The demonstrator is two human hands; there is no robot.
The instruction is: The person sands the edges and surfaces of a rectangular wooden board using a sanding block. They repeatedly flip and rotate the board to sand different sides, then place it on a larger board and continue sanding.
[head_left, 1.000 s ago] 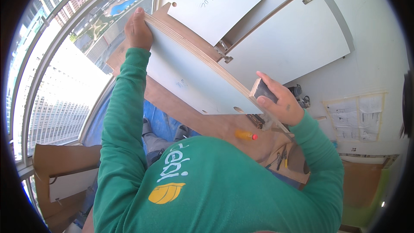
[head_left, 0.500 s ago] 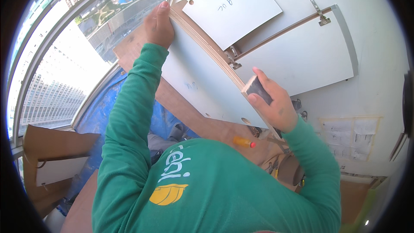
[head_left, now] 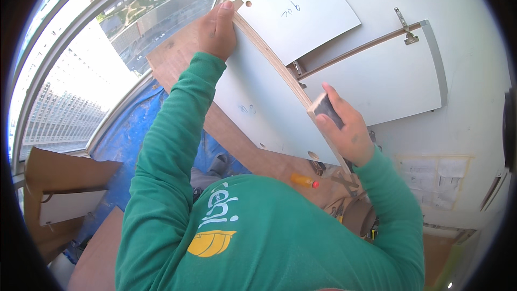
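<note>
A white panel [head_left: 269,112] with a bare plywood edge stands tilted in front of me. My left hand [head_left: 217,32] is closed round its far upper corner, thumb on top. In my right hand [head_left: 351,133] is a sanding block [head_left: 328,110], a pale wooden block with a dark face, gripped between thumb and fingers. The block rests against the panel's long plywood edge, nearer its lower right end. Two round holes show near the panel's lower side. Part of the block is hidden by my fingers.
White cabinet doors [head_left: 371,75] with metal hinges [head_left: 410,37] are beyond the panel. A large window [head_left: 70,91] lies left, above a blue sheet [head_left: 116,153]. A yellow bottle [head_left: 302,180] with a red cap lies on the brown board below. Papers [head_left: 433,180] hang on the right wall.
The panel's far end and my left hand have shifted right, closer to the cabinet doors. My right hand and the block stay at nearly the same spot on the edge. The view has shifted slightly.
</note>
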